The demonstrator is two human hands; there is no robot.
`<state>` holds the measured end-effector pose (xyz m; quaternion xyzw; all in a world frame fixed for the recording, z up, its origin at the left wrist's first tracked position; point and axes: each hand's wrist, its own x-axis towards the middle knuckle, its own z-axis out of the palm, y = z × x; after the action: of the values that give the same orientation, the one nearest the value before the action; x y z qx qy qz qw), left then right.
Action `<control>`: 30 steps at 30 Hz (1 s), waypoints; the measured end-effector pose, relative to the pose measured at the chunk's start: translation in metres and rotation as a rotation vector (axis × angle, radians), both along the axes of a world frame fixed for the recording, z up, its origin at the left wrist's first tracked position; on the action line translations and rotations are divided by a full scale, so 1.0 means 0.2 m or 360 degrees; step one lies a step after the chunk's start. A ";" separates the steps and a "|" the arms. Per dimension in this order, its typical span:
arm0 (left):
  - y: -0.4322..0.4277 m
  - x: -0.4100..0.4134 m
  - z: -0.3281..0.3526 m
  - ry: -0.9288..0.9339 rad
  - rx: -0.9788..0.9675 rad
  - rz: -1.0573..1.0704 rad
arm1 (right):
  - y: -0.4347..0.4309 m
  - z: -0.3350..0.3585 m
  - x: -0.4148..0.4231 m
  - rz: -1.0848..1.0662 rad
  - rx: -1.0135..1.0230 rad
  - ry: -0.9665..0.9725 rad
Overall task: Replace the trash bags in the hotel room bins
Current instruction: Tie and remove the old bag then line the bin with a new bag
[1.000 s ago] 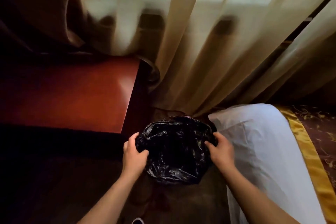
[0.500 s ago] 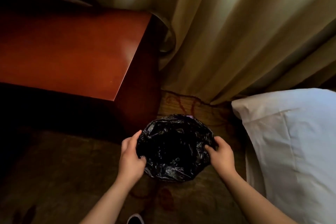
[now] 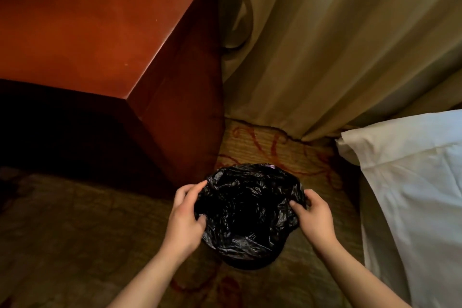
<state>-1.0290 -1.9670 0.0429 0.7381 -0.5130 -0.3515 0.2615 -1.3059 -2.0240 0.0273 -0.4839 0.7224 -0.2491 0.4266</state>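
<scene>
Black trash bag (image 3: 247, 210) lines a small round bin (image 3: 250, 262) standing on the patterned carpet (image 3: 75, 232), between a red-brown wooden cabinet (image 3: 100, 27) and white bed linen (image 3: 412, 195), with beige curtains (image 3: 325, 45) hanging behind. The left hand (image 3: 183, 220) grips the bag's left edge, its fingers (image 3: 192, 189) curled over the crumpled plastic; the right hand (image 3: 316, 220) pinches the right edge between thumb and fingers. The bag's mouth gapes open, its inside dark

Patterned carpet (image 3: 275, 147) carries the bag-lined bin (image 3: 250, 261) — wooden cabinet (image 3: 100, 32) just beside it, curtain hem (image 3: 295, 130) reaching the floor
</scene>
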 end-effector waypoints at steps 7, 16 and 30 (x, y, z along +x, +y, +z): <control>0.00 0.04 -0.18 -0.0135 0.0298 -0.0184 | -0.03 -0.15 -0.04 0.0243 0.0088 0.0204; -0.05 0.02 -0.24 -0.0523 0.0343 -0.0512 | -0.06 -0.21 -0.12 0.0614 0.0069 0.0422; 0.00 0.01 -0.06 -0.1062 0.0496 -0.0502 | 0.00 -0.24 -0.28 0.0634 -0.0095 0.0108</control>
<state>-1.0271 -1.9663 0.0316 0.7548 -0.6174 -0.2019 -0.0917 -1.3627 -2.0231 -0.0197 -0.6377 0.6187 -0.1647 0.4283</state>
